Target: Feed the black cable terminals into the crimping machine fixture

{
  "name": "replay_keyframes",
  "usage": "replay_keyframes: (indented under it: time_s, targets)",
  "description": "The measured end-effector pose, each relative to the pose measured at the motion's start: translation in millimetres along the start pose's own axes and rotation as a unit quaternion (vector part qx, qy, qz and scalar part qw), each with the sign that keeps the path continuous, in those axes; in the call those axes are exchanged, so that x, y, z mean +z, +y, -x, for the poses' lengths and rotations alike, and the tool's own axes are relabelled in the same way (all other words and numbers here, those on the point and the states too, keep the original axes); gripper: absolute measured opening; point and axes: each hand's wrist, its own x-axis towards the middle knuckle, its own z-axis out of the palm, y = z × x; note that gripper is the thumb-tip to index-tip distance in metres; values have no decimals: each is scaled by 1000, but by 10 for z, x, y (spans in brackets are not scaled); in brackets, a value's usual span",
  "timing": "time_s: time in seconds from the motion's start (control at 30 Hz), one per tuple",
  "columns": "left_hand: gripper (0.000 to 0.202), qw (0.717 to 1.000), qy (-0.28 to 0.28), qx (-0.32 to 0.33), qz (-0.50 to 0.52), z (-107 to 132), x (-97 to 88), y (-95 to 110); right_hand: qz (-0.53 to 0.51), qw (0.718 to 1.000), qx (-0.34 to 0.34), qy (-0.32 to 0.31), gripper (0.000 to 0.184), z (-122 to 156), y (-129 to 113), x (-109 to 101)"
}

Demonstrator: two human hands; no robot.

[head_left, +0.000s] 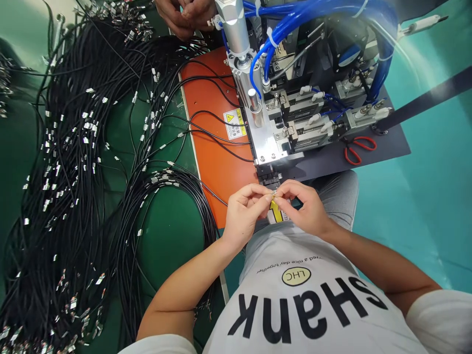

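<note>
My left hand (246,212) is closed in a pinch on the end of a black cable (214,191), which runs in from the left across the orange plate. The fingertips of my right hand (305,205) pinch at the same cable end, close against the left fingertips. A tiny shiny and yellowish tip (274,193) shows between the two hands; its exact form is too small to make out. Both hands are just in front of the lower end of a metal machine (258,132). Several black cables lead into that machine's left side.
Long bundles of black cables (121,246) with silvery connectors cover the green table (165,221) on the left. Another person's hands (188,17) are at the top. Red-handled scissors (359,149) lie on the dark base (391,142) at right. Blue air hoses (313,14) arch over the machine.
</note>
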Motion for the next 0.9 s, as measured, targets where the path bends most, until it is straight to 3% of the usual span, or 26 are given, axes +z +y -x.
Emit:
replay_keyframes:
  time_s: [0.1, 0.27, 0.9]
  targets:
    - [15, 1000, 8, -9, -24, 8, -7, -2, 18, 1000, 19, 3, 7, 9, -36, -43]
    - [16, 999, 9, -6, -32, 22, -4, -20, 30, 999, 37, 16, 21, 17, -127, -108]
    - [21, 994, 18, 0, -106, -27, 27, 7, 38, 996, 33, 77, 8, -47, -134, -19]
